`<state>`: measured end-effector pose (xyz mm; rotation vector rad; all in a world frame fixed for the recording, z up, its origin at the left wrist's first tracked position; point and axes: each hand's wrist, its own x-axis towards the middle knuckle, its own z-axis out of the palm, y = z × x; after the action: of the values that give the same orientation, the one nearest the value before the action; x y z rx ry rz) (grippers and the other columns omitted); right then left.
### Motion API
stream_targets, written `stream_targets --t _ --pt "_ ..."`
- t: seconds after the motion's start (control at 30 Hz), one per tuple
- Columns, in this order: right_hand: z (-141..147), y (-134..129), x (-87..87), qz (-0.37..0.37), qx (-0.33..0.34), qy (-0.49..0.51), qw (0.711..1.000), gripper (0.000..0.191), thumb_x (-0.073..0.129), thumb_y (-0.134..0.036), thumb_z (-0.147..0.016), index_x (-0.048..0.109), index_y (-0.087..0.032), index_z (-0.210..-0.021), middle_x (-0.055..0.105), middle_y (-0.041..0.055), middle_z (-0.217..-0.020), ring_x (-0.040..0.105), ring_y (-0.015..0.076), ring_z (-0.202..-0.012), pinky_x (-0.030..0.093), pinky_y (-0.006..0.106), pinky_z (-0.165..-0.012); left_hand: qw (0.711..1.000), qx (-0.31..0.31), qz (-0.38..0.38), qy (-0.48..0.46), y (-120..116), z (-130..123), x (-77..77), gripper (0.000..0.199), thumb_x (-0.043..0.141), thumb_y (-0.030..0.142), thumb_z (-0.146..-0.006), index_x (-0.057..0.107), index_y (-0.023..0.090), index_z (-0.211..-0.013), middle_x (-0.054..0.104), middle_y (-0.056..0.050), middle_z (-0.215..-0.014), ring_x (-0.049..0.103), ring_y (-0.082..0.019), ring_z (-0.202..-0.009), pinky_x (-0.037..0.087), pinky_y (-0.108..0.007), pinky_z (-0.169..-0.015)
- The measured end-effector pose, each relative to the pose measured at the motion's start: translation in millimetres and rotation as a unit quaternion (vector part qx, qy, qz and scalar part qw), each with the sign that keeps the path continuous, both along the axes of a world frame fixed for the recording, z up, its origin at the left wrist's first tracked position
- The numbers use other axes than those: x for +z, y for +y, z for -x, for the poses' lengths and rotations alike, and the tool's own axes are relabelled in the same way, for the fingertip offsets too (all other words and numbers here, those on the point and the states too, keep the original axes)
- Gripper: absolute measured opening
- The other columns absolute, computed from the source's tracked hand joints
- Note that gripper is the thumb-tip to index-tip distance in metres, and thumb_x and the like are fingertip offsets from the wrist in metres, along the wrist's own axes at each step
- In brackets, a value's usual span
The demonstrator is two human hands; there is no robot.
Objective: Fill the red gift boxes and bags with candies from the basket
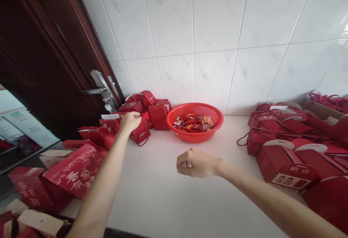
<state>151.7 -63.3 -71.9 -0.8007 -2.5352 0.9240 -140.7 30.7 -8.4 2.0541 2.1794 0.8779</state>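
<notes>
My left hand (131, 122) is closed at the top of a small red box (141, 133) with a cord loop, among other red boxes at the back left. Its fingertips are partly hidden, but they seem to pinch the box's top. Over the white table (152, 187), my right hand (192, 163) is curled with its fingers bent inward; whether something small is inside cannot be made out. Behind it stands a red plastic basket (195, 137) with wrapped candies (192, 122) in its bottom.
Red paper bags (76, 171) crowd the left side. Many red gift boxes (285, 165) are piled on the right, with a cardboard carton (322, 111) behind them. A tiled wall (217, 78) backs the table, and a dark door (49, 42) stands at the left.
</notes>
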Motion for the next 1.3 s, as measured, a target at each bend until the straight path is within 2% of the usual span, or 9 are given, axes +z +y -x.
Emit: stream_targets --t 0.2,0.4,0.53,0.73,0.83,0.93,1.03,1.17,1.3 --pt "1 9 -47.3 0.250 -0.079 0.147 0.954 0.006 0.063 -0.013 -0.074 0.067 -0.016 -0.073 0.065 -0.0008 -0.066 0.059 0.0114 -0.056 0.046 0.024 -0.056 0.989 0.048 0.109 0.087 -12 12 -9.5 0.028 0.061 0.040 -0.096 0.067 0.013 -0.105 0.068 -0.006 -0.101 0.066 -0.021 -0.093 0.055 -0.040 -0.084" --pt "-15 18 -65.5 0.282 -0.145 0.233 0.920 0.019 0.069 -0.035 -0.074 0.065 -0.016 -0.074 0.067 0.0011 -0.065 0.059 0.0117 -0.054 0.048 0.026 -0.057 0.987 0.023 0.104 0.118 -28 -2 -4.9 0.017 0.057 0.016 -0.086 0.070 0.014 -0.075 0.065 -0.006 -0.072 0.066 -0.028 -0.084 0.041 -0.032 -0.070" --pt "-24 26 -69.5 0.275 -0.194 0.289 0.896 0.038 0.070 -0.053 -0.073 0.063 -0.017 -0.077 0.066 0.0016 -0.066 0.058 0.0120 -0.054 0.049 0.028 -0.058 0.984 -0.074 0.122 0.106 -52 -23 0.8 0.023 0.059 0.032 -0.086 0.074 0.019 -0.074 0.068 -0.002 -0.067 0.065 -0.022 -0.073 0.040 -0.027 -0.065" --pt "-33 30 -53.0 0.250 -0.240 0.333 0.877 0.048 0.068 -0.065 -0.076 0.055 -0.019 -0.072 0.062 -0.0008 -0.064 0.058 0.0119 -0.055 0.047 0.028 -0.059 0.943 -0.316 0.038 0.099 -93 -89 -16.2 0.033 0.055 0.033 -0.093 0.063 0.019 -0.064 0.061 0.001 -0.062 0.055 -0.015 -0.061 0.039 -0.026 -0.062" --pt "-41 27 -34.6 0.208 -0.238 0.321 0.893 0.053 0.065 -0.068 -0.080 0.049 -0.020 -0.065 0.053 -0.0038 -0.057 0.050 0.0104 -0.053 0.042 0.026 -0.054 0.894 -0.419 -0.080 0.139 -100 -121 -33.6 0.030 0.054 0.024 -0.096 0.061 0.018 -0.068 0.059 0.001 -0.065 0.053 -0.014 -0.067 0.041 -0.030 -0.073" --pt "-53 22 -16.5 0.159 -0.234 0.276 0.918 0.056 0.066 -0.068 -0.080 0.043 -0.021 -0.060 0.045 -0.0051 -0.054 0.043 0.0095 -0.052 0.033 0.025 -0.050 0.846 -0.464 -0.201 0.172 -97 -141 -50.4 0.029 0.055 0.023 -0.098 0.065 0.017 -0.072 0.059 0.000 -0.069 0.052 -0.016 -0.074 0.043 -0.033 -0.075" --pt "-63 15 -3.1 0.083 -0.281 0.158 0.943 0.051 0.074 -0.055 -0.076 0.041 -0.021 -0.058 0.042 -0.0063 -0.052 0.036 0.0091 -0.051 0.025 0.025 -0.049 0.815 -0.486 -0.257 0.184 -93 -149 -60.1 0.029 0.058 0.022 -0.097 0.067 0.017 -0.070 0.057 -0.001 -0.068 0.051 -0.016 -0.076 0.047 -0.034 -0.079" --pt "-68 9 5.3 -0.006 -0.374 -0.030 0.927 0.035 0.072 -0.028 -0.073 0.041 -0.022 -0.057 0.053 -0.0034 -0.057 0.039 0.0107 -0.053 0.025 0.027 -0.051 0.818 -0.506 -0.213 0.172 -94 -150 -60.8 0.027 0.057 0.022 -0.098 0.071 0.020 -0.075 0.059 -0.001 -0.070 0.057 -0.017 -0.081 0.050 -0.038 -0.095" --pt "-73 10 4.1 -0.020 -0.355 -0.037 0.934 0.027 0.062 -0.018 -0.073 0.040 -0.021 -0.057 0.052 -0.0030 -0.057 0.040 0.0111 -0.054 0.027 0.028 -0.053 0.818 -0.528 -0.179 0.139 -96 -147 -57.4 0.025 0.056 0.025 -0.098 0.073 0.021 -0.080 0.070 -0.007 -0.093 0.064 -0.021 -0.105 0.046 -0.043 -0.108"
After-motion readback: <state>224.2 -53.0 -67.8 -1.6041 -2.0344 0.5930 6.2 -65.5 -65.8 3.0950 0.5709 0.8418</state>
